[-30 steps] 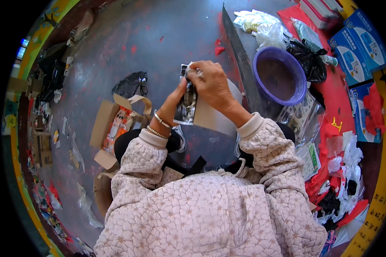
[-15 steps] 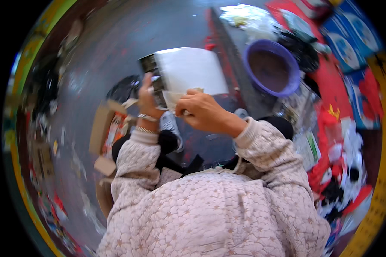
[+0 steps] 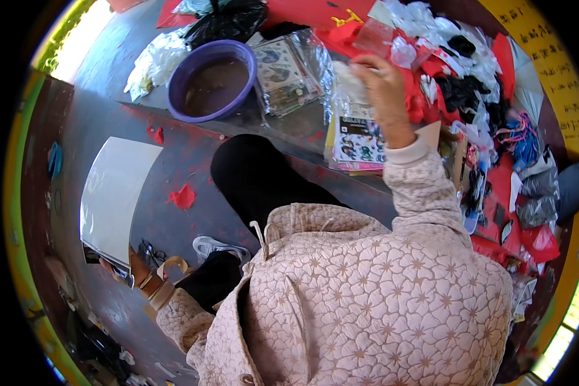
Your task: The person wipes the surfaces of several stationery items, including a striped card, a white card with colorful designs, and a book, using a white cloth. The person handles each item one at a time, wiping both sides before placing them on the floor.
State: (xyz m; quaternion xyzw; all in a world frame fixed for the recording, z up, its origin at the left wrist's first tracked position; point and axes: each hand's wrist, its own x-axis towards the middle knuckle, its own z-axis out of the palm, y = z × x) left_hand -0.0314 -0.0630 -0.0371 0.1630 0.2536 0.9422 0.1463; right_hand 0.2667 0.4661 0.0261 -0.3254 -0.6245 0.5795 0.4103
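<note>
My left hand (image 3: 135,271) is closed on the lower edge of a white glossy sheet (image 3: 117,190), which stands up and bends slightly over the floor at the left. Darker printed layers show at the sheet's lower edge. At the upper right, my right hand (image 3: 385,87) has its fingers bent down on a crumpled white wad (image 3: 350,83), cloth or tissue; which one I cannot tell. Below that wad lies a pile of printed sticker sheets (image 3: 360,143). Part of the wad is hidden by my fingers.
A purple basin (image 3: 174,96) of murky water stands on the raised ledge. Beside it are printed sheets in clear plastic (image 3: 282,74), a black plastic bag (image 3: 228,22) and a white plastic bag (image 3: 154,61). Bags and scraps crowd the red cloth (image 3: 505,61) at the right.
My view has turned right. My right hand has left the white sheet and reached out to the ledge on the right. The left hand still holds the sheet, now at the far left.
</note>
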